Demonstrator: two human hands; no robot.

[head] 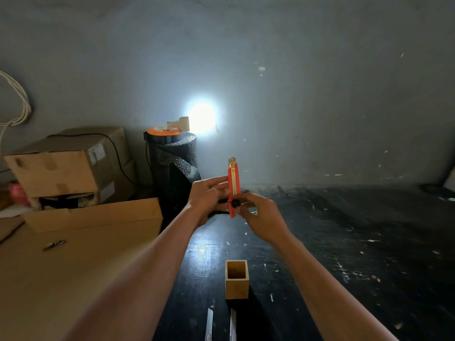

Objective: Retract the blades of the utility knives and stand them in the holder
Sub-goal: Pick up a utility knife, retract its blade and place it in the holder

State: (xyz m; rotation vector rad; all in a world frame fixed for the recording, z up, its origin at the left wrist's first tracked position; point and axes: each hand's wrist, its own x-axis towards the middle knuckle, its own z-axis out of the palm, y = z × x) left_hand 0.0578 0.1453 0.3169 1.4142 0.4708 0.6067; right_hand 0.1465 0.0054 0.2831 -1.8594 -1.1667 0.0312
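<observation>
I hold an orange utility knife [233, 179] upright in front of me with both hands, above the dark table. My left hand [208, 194] grips its middle from the left. My right hand [261, 214] pinches its lower end, with the thumb by the black slider knob. A short metal tip shows at the knife's top. The square wooden holder [236, 286] stands empty on the table, nearer to me than the hands. Two extended blades [209, 323] of other knives poke into view at the bottom edge, just in front of the holder.
A large flat cardboard sheet [73, 254] covers the table's left side, with stacked boxes [64, 166] behind it. A black roll of wrap [176, 168] stands at the back by a bright lamp. The black table [357, 242] stretches to the right.
</observation>
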